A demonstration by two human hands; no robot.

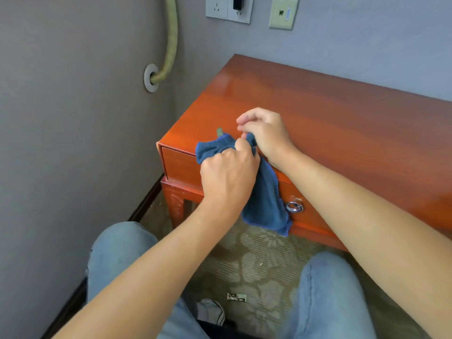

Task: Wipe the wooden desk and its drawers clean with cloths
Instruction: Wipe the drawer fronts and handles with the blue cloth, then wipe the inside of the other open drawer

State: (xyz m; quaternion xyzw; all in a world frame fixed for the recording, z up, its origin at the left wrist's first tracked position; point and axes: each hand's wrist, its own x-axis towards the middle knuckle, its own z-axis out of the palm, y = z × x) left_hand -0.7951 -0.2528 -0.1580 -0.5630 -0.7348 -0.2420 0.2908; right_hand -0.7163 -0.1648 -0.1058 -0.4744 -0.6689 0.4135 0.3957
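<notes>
A glossy reddish wooden desk [330,113] fills the right side of the head view. Its drawer front [179,167] faces me, with a metal ring pull [295,206]. A blue cloth [265,199] hangs over the desk's front left edge and down across the drawer front. My left hand [227,177] is fisted around the cloth's upper part. Just above it, at the desk edge, my right hand [265,133] pinches the cloth's top corner with its fingertips. A small green strip [219,132] shows on the desk top behind the cloth.
A grey wall [73,143] stands close on the left, with a hose [170,45] entering a wall fitting. Sockets [228,7] sit on the back wall. My knees in jeans [117,253] are below, over patterned carpet [256,263] with a scrap [236,297] on it.
</notes>
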